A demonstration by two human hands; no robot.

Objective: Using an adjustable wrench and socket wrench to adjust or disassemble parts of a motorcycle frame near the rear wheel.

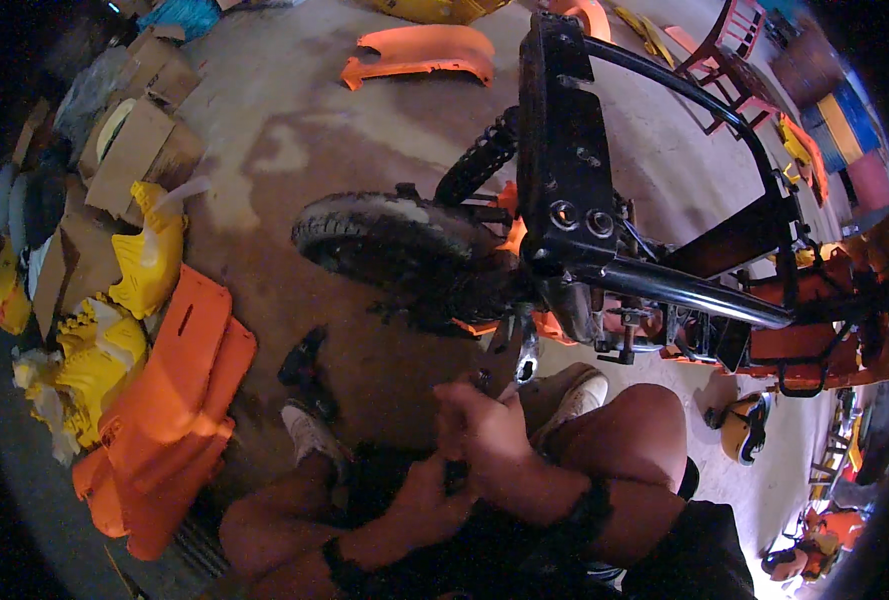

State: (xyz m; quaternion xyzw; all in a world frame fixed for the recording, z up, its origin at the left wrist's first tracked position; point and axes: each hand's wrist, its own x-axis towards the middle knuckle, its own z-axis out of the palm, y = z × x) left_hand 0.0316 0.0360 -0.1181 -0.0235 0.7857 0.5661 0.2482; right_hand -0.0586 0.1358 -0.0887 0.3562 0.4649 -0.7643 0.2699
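My two hands are close together above my lap, both with curled fingers. My right hand point(494, 430) pinches something small and dark near its fingertips, too dim to name. Just below it, my left hand point(432, 497) is closed near the right wrist; what lies in its fingers is hidden. Beyond the fingertips is a shiny metal lug with a hole point(527, 368), low on a black vehicle frame point(564, 150). A knobby-tyred wheel point(364, 232) and a black shock absorber point(476, 158) are at the frame's left side.
Orange plastic panels point(179, 390) and yellow plastic parts point(149, 250) are piled at left beside cardboard boxes point(144, 160). Another orange panel point(424, 55) lies on the floor ahead. A dark object point(304, 365) rests near my left shoe. At right are a yellow helmet point(742, 428) and a red chair point(729, 65).
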